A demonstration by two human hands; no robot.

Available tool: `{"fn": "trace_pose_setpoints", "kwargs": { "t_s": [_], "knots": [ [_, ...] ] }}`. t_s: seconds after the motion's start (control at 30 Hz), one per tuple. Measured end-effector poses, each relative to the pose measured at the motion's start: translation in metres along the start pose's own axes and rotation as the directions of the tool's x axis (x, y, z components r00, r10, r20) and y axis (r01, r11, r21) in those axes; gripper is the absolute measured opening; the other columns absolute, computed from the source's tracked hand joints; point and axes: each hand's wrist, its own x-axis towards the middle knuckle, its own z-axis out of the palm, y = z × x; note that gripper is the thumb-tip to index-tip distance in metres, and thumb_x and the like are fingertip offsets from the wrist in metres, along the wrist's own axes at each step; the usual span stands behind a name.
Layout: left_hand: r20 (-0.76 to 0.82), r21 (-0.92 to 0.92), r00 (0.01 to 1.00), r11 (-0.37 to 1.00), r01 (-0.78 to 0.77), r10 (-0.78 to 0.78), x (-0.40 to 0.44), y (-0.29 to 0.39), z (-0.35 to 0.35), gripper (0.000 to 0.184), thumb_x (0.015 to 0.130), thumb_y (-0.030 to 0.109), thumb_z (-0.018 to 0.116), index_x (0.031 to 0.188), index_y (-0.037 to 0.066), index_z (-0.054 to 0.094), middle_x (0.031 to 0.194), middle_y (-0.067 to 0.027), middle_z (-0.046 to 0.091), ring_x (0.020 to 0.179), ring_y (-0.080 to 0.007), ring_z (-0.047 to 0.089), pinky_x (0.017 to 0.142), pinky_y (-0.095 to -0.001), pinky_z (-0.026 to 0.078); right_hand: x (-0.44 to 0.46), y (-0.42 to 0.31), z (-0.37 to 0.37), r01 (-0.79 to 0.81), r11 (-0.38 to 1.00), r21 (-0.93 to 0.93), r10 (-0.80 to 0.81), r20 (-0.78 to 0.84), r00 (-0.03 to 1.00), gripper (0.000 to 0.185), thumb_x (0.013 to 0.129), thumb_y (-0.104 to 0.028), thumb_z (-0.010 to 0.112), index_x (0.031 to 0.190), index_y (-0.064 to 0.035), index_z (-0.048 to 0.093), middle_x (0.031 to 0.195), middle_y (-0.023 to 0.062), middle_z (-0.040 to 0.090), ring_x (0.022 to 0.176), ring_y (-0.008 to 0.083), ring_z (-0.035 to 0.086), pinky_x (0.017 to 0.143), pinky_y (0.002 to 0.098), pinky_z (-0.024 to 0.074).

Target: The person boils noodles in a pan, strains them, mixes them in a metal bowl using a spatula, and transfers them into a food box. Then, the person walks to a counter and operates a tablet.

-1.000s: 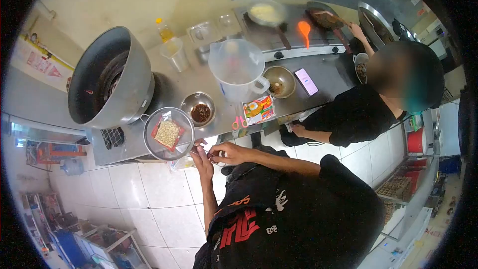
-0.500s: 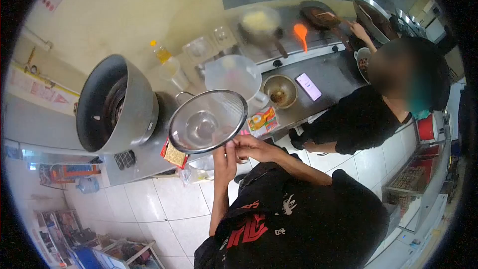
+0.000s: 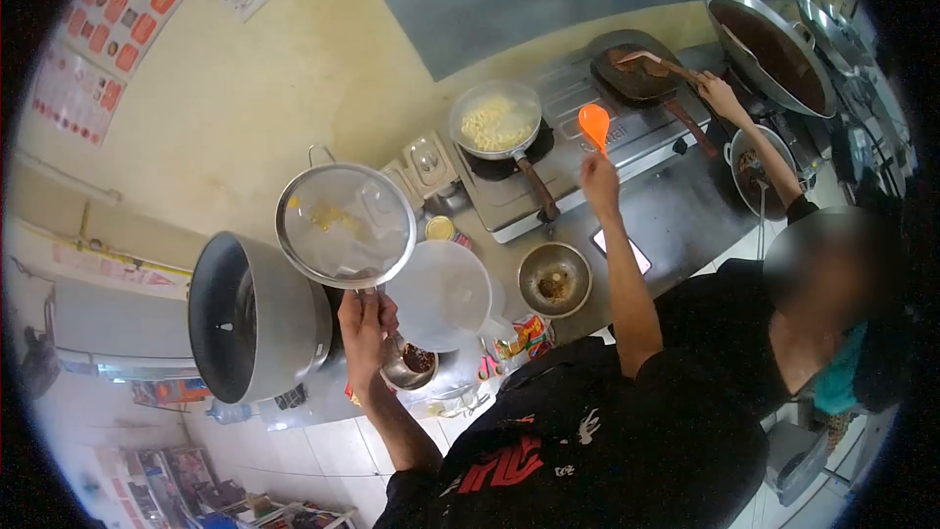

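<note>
My left hand [image 3: 366,331] is closed round the handle of a round mesh strainer [image 3: 346,225], raised above the counter between the big grey pot and the clear plastic jug [image 3: 443,296]. Through the mesh, yellow and clear shapes show behind it. My right hand [image 3: 599,184] is closed on the lower end of an orange ladle [image 3: 593,123] at the stove's front edge. Below that hand lies a phone [image 3: 627,251], partly hidden by my forearm. A metal bowl [image 3: 554,279] with brown bits stands left of the forearm.
A pan of pale yellow food [image 3: 499,125] and a dark pan [image 3: 636,69] sit on the stove [image 3: 578,176]. A co-worker's hand [image 3: 720,95] holds a spatula over the dark pan. The big grey pot [image 3: 294,318] stands left. Scissors [image 3: 490,364] lie near the front edge.
The strainer has been raised and moved left, now in my left hand alone. My right hand has left it, reached forward and taken hold of the orange ladle. The view has shifted toward the stove.
</note>
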Motion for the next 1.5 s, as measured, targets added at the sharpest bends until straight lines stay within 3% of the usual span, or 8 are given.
{"fn": "trace_pose_setpoints", "kwargs": {
  "t_s": [0.27, 0.5, 0.7, 0.83, 0.9, 0.97, 1.1, 1.5],
  "knots": [
    [0.045, -0.177, 0.976, 0.959, 0.219, -0.215, 0.078, 0.013, 0.016, 0.021, 0.094, 0.023, 0.044, 0.078, 0.011, 0.038, 0.058, 0.0025, 0.030, 0.047, -0.0056, 0.028, 0.042, -0.0212, 0.025, -0.088, 0.035, 0.039, -0.010, 0.997, -0.070, 0.050, 0.583, 0.811, 0.022, 0.079, -0.021, 0.058, 0.076, 0.0004, 0.060, 0.071, 0.0178, 0.060, 0.066, 0.0332, 0.059, 0.061, 0.0409, 0.0471],
    [0.196, -0.085, 0.945, 0.956, 0.282, -0.262, 0.169, 0.007, 0.040, 0.013, 0.093, 0.021, 0.043, 0.087, 0.010, 0.043, 0.069, 0.0028, 0.035, 0.050, -0.0053, 0.033, 0.043, -0.0200, 0.028, -0.019, -0.016, -0.002, -0.365, 0.922, -0.127, 0.384, 0.190, 0.904, 0.018, 0.080, -0.024, 0.059, 0.086, -0.0073, 0.059, 0.067, 0.0125, 0.061, 0.065, 0.0312, 0.060, 0.064, 0.0411, 0.0462],
    [0.254, 0.140, 0.923, 0.955, 0.260, -0.288, 0.240, -0.012, 0.067, 0.019, 0.094, 0.026, 0.042, 0.101, 0.009, 0.047, 0.067, 0.0047, 0.037, 0.047, -0.0041, 0.033, 0.041, -0.0177, 0.027, 0.021, -0.011, -0.001, -0.206, 0.978, -0.005, 0.206, -0.035, 0.978, 0.018, 0.078, -0.019, 0.061, 0.089, -0.0048, 0.056, 0.072, 0.0132, 0.058, 0.066, 0.0304, 0.059, 0.063, 0.0411, 0.0459],
    [0.306, 0.313, 0.944, 0.950, 0.024, -0.124, 0.274, -0.038, 0.090, 0.029, 0.092, 0.034, 0.046, 0.103, 0.008, 0.053, 0.068, 0.0045, 0.043, 0.051, -0.0034, 0.038, 0.042, -0.0187, 0.031, 0.018, 0.004, -0.001, -0.073, 0.897, -0.437, 0.023, -0.119, 0.993, 0.016, 0.077, -0.014, 0.059, 0.089, -0.0045, 0.054, 0.077, 0.0163, 0.056, 0.069, 0.0326, 0.058, 0.064, 0.0411, 0.0470],
    [0.315, 0.384, 0.948, 0.919, -0.087, -0.042, 0.291, -0.058, 0.099, 0.030, 0.092, 0.033, 0.046, 0.102, 0.006, 0.053, 0.066, 0.0039, 0.042, 0.050, -0.0043, 0.039, 0.042, -0.0199, 0.033, 0.017, 0.022, 0.004, -0.024, 0.767, -0.641, -0.073, -0.125, 0.989, 0.013, 0.077, -0.011, 0.058, 0.088, -0.0044, 0.054, 0.078, 0.0174, 0.056, 0.070, 0.0342, 0.059, 0.065, 0.0420, 0.0473],
    [0.324, 0.544, 0.943, 0.799, -0.255, 0.080, 0.309, -0.078, 0.104, 0.031, 0.093, 0.032, 0.044, 0.099, 0.004, 0.053, 0.063, 0.0008, 0.043, 0.051, -0.0076, 0.042, 0.043, -0.0236, 0.035, 0.018, 0.035, 0.012, -0.291, 0.882, -0.370, 0.282, -0.079, 0.956, 0.019, 0.078, -0.004, 0.053, 0.097, -0.0033, 0.054, 0.081, 0.0150, 0.060, 0.076, 0.0352, 0.058, 0.065, 0.0428, 0.0466],
    [0.353, 0.565, 0.928, 0.764, -0.312, 0.119, 0.314, -0.081, 0.120, 0.030, 0.093, 0.029, 0.043, 0.095, 0.001, 0.053, 0.061, -0.0062, 0.048, 0.051, -0.0138, 0.046, 0.047, -0.0301, 0.038, 0.025, 0.044, 0.004, -0.301, 0.938, -0.174, 0.326, 0.138, 0.935, 0.021, 0.079, -0.007, 0.054, 0.099, -0.0026, 0.052, 0.079, 0.0227, 0.059, 0.079, 0.0400, 0.059, 0.067, 0.0488, 0.0459],
    [0.257, 0.622, 0.926, 0.687, -0.376, 0.275, 0.315, -0.066, 0.104, 0.033, 0.092, 0.028, 0.046, 0.080, -0.002, 0.055, 0.054, -0.0101, 0.053, 0.047, -0.0156, 0.051, 0.047, -0.0311, 0.041, 0.122, -0.092, 0.026, 0.284, 0.936, -0.207, -0.230, 0.251, 0.940, 0.027, 0.088, -0.025, 0.048, 0.084, -0.0007, 0.060, 0.082, 0.0167, 0.061, 0.078, 0.0337, 0.059, 0.070, 0.0421, 0.0459]
  ]
}}
